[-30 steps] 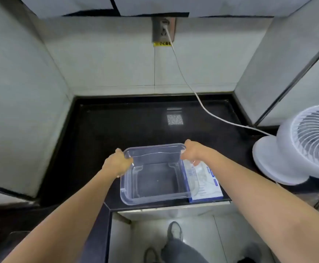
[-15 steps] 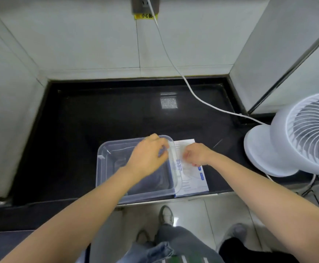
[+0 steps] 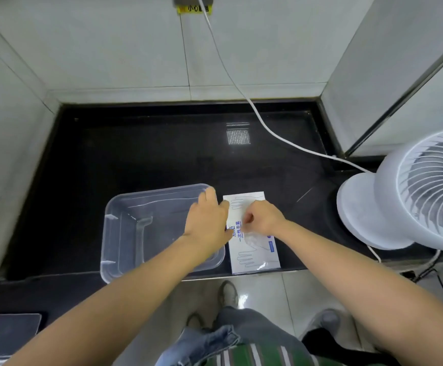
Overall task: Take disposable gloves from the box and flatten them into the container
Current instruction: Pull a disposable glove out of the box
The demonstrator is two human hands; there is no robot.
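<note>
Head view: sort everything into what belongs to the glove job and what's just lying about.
For the job: glove box, clear container, left hand, right hand.
Lying about: fan, white cable.

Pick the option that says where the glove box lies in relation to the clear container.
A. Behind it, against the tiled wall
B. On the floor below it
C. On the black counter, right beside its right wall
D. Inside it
C: the glove box lies flat on the black counter, right beside the right wall of the clear container, with the right hand over it.
</note>
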